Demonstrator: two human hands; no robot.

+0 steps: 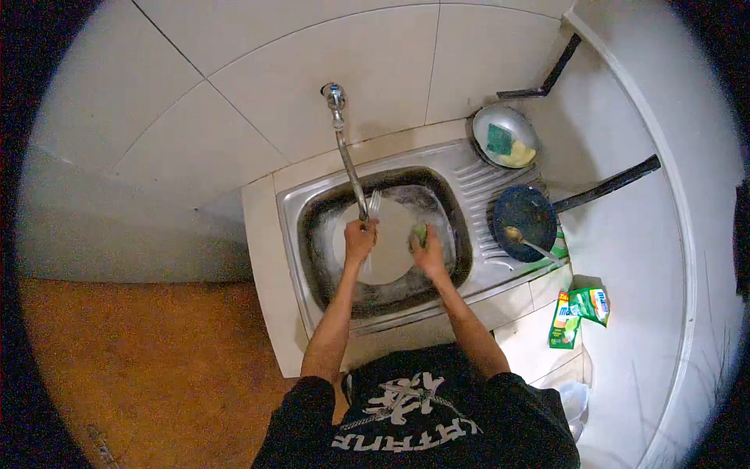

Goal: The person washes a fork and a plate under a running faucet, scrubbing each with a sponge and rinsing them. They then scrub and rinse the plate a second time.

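My left hand (360, 239) is closed on a fork (375, 204), just below the tap's spout end, with the tines pointing toward the wall. My right hand (427, 254) grips a small green sponge (421, 232), a short way to the right of the fork. Under both hands, a large pale round plate (388, 264) lies in the steel sink (462, 262). Whitish suds or water marks show around it. The metal tap (349, 160) reaches down from the tiled wall over the basin.
On the ribbed drainboard (469, 176), a metal pan (500, 117) holds a green scouring pad and a yellow cloth-like piece. Beside it sits a dark frying pan (516, 215) with a spoon (539, 248) inside. Two green packets (564, 322) lie on the right ledge, near the white wall.
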